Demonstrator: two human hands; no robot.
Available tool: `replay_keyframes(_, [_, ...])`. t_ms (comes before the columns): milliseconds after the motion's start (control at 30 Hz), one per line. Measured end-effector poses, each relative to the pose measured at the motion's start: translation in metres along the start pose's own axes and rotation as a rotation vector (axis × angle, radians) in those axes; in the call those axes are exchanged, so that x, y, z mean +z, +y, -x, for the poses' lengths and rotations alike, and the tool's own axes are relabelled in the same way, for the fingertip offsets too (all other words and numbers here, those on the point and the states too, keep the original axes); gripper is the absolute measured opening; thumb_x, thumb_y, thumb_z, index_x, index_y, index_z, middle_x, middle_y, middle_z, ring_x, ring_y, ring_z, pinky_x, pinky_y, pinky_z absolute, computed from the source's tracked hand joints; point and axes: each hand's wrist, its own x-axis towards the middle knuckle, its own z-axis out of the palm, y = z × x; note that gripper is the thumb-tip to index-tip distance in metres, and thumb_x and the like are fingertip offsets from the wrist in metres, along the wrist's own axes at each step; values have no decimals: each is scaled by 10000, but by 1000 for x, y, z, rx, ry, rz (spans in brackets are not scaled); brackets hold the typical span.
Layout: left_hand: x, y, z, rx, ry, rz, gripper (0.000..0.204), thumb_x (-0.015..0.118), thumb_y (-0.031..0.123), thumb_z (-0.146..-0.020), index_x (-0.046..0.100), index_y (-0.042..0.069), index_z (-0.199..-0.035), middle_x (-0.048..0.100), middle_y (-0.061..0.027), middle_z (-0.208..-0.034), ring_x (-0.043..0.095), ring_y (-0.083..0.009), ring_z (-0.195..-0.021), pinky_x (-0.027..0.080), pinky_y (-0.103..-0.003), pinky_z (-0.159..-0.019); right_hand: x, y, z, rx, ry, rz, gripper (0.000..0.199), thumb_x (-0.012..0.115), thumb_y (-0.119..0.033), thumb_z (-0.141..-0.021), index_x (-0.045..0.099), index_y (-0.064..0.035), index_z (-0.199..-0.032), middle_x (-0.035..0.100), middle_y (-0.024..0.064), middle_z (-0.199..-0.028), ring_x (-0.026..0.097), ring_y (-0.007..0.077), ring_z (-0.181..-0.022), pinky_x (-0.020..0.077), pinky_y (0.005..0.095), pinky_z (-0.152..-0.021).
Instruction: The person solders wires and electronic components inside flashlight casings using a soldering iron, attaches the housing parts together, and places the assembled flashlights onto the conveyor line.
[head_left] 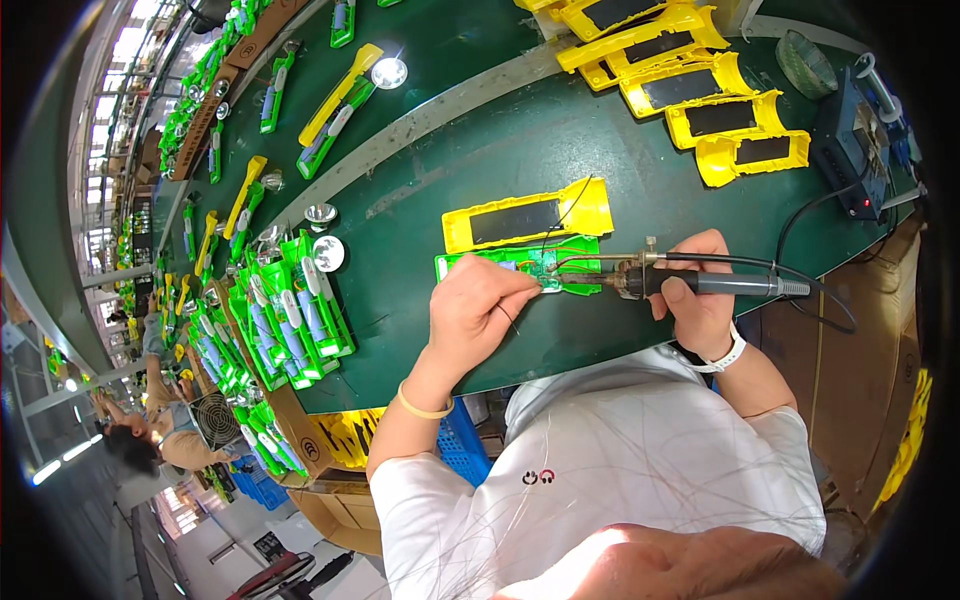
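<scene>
Long green workbench (480, 150) in a factory hall.

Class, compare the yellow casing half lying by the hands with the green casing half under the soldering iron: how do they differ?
The yellow casing half lies untouched, farther from the person; the green casing half is pinned by the left hand. Yellow carries a dark panel; green shows wires, worked by the right hand's soldering iron. Both lie flat, elongated.

One dark-handled soldering iron (700, 284) is out. One green plastic housing (520, 268) with wired parts lies open, and one yellow plastic shell with a dark panel (525, 219) sits just behind it. Five more yellow shells (700, 95) are stacked at the far right. Three round silver reflectors (322, 235) show nearby, plus one blue soldering station (850, 145).
</scene>
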Motion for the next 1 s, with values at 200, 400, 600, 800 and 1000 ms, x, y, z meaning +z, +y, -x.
replay_keyframes(200, [1,8,-2,-48,15,-132,148,771,35,-713,697,59,-840,602,-60,-825,563,-227,-764,460,-336,-666,-5,8,-5,-91,6,190,271,695,-115,-878,456,-41,-982,558,25,-817,509,55,-667,420,214,-582])
replay_keyframes(400, [7,4,-4,-52,41,-148,152,776,38,-705,692,49,-831,592,-60,-819,557,-232,-762,457,-344,-673,-5,11,-7,-132,-75,285,217,703,-104,-866,511,-29,-933,540,23,-818,508,63,-673,413,223,-583])
replay_keyframes(600, [6,2,-4,-29,15,-169,150,778,47,-701,695,58,-825,593,-54,-817,559,-233,-759,459,-344,-666,-3,11,-11,-137,-108,350,183,705,-82,-850,538,-24,-898,529,32,-836,510,76,-649,412,247,-563])
replay_keyframes(800, [3,0,-3,-13,-22,-183,157,779,51,-695,710,84,-832,606,-43,-833,572,-225,-760,467,-337,-666,0,7,-14,-76,-112,329,155,669,-54,-864,525,-24,-909,517,25,-816,487,54,-629,389,223,-549])
replay_keyframes(1000, [3,-2,-1,16,-8,-187,163,780,55,-693,721,94,-840,622,-38,-844,587,-219,-777,478,-326,-676,1,4,-13,-28,-41,221,210,657,-74,-888,462,-37,-958,519,15,-790,493,34,-650,391,204,-554])
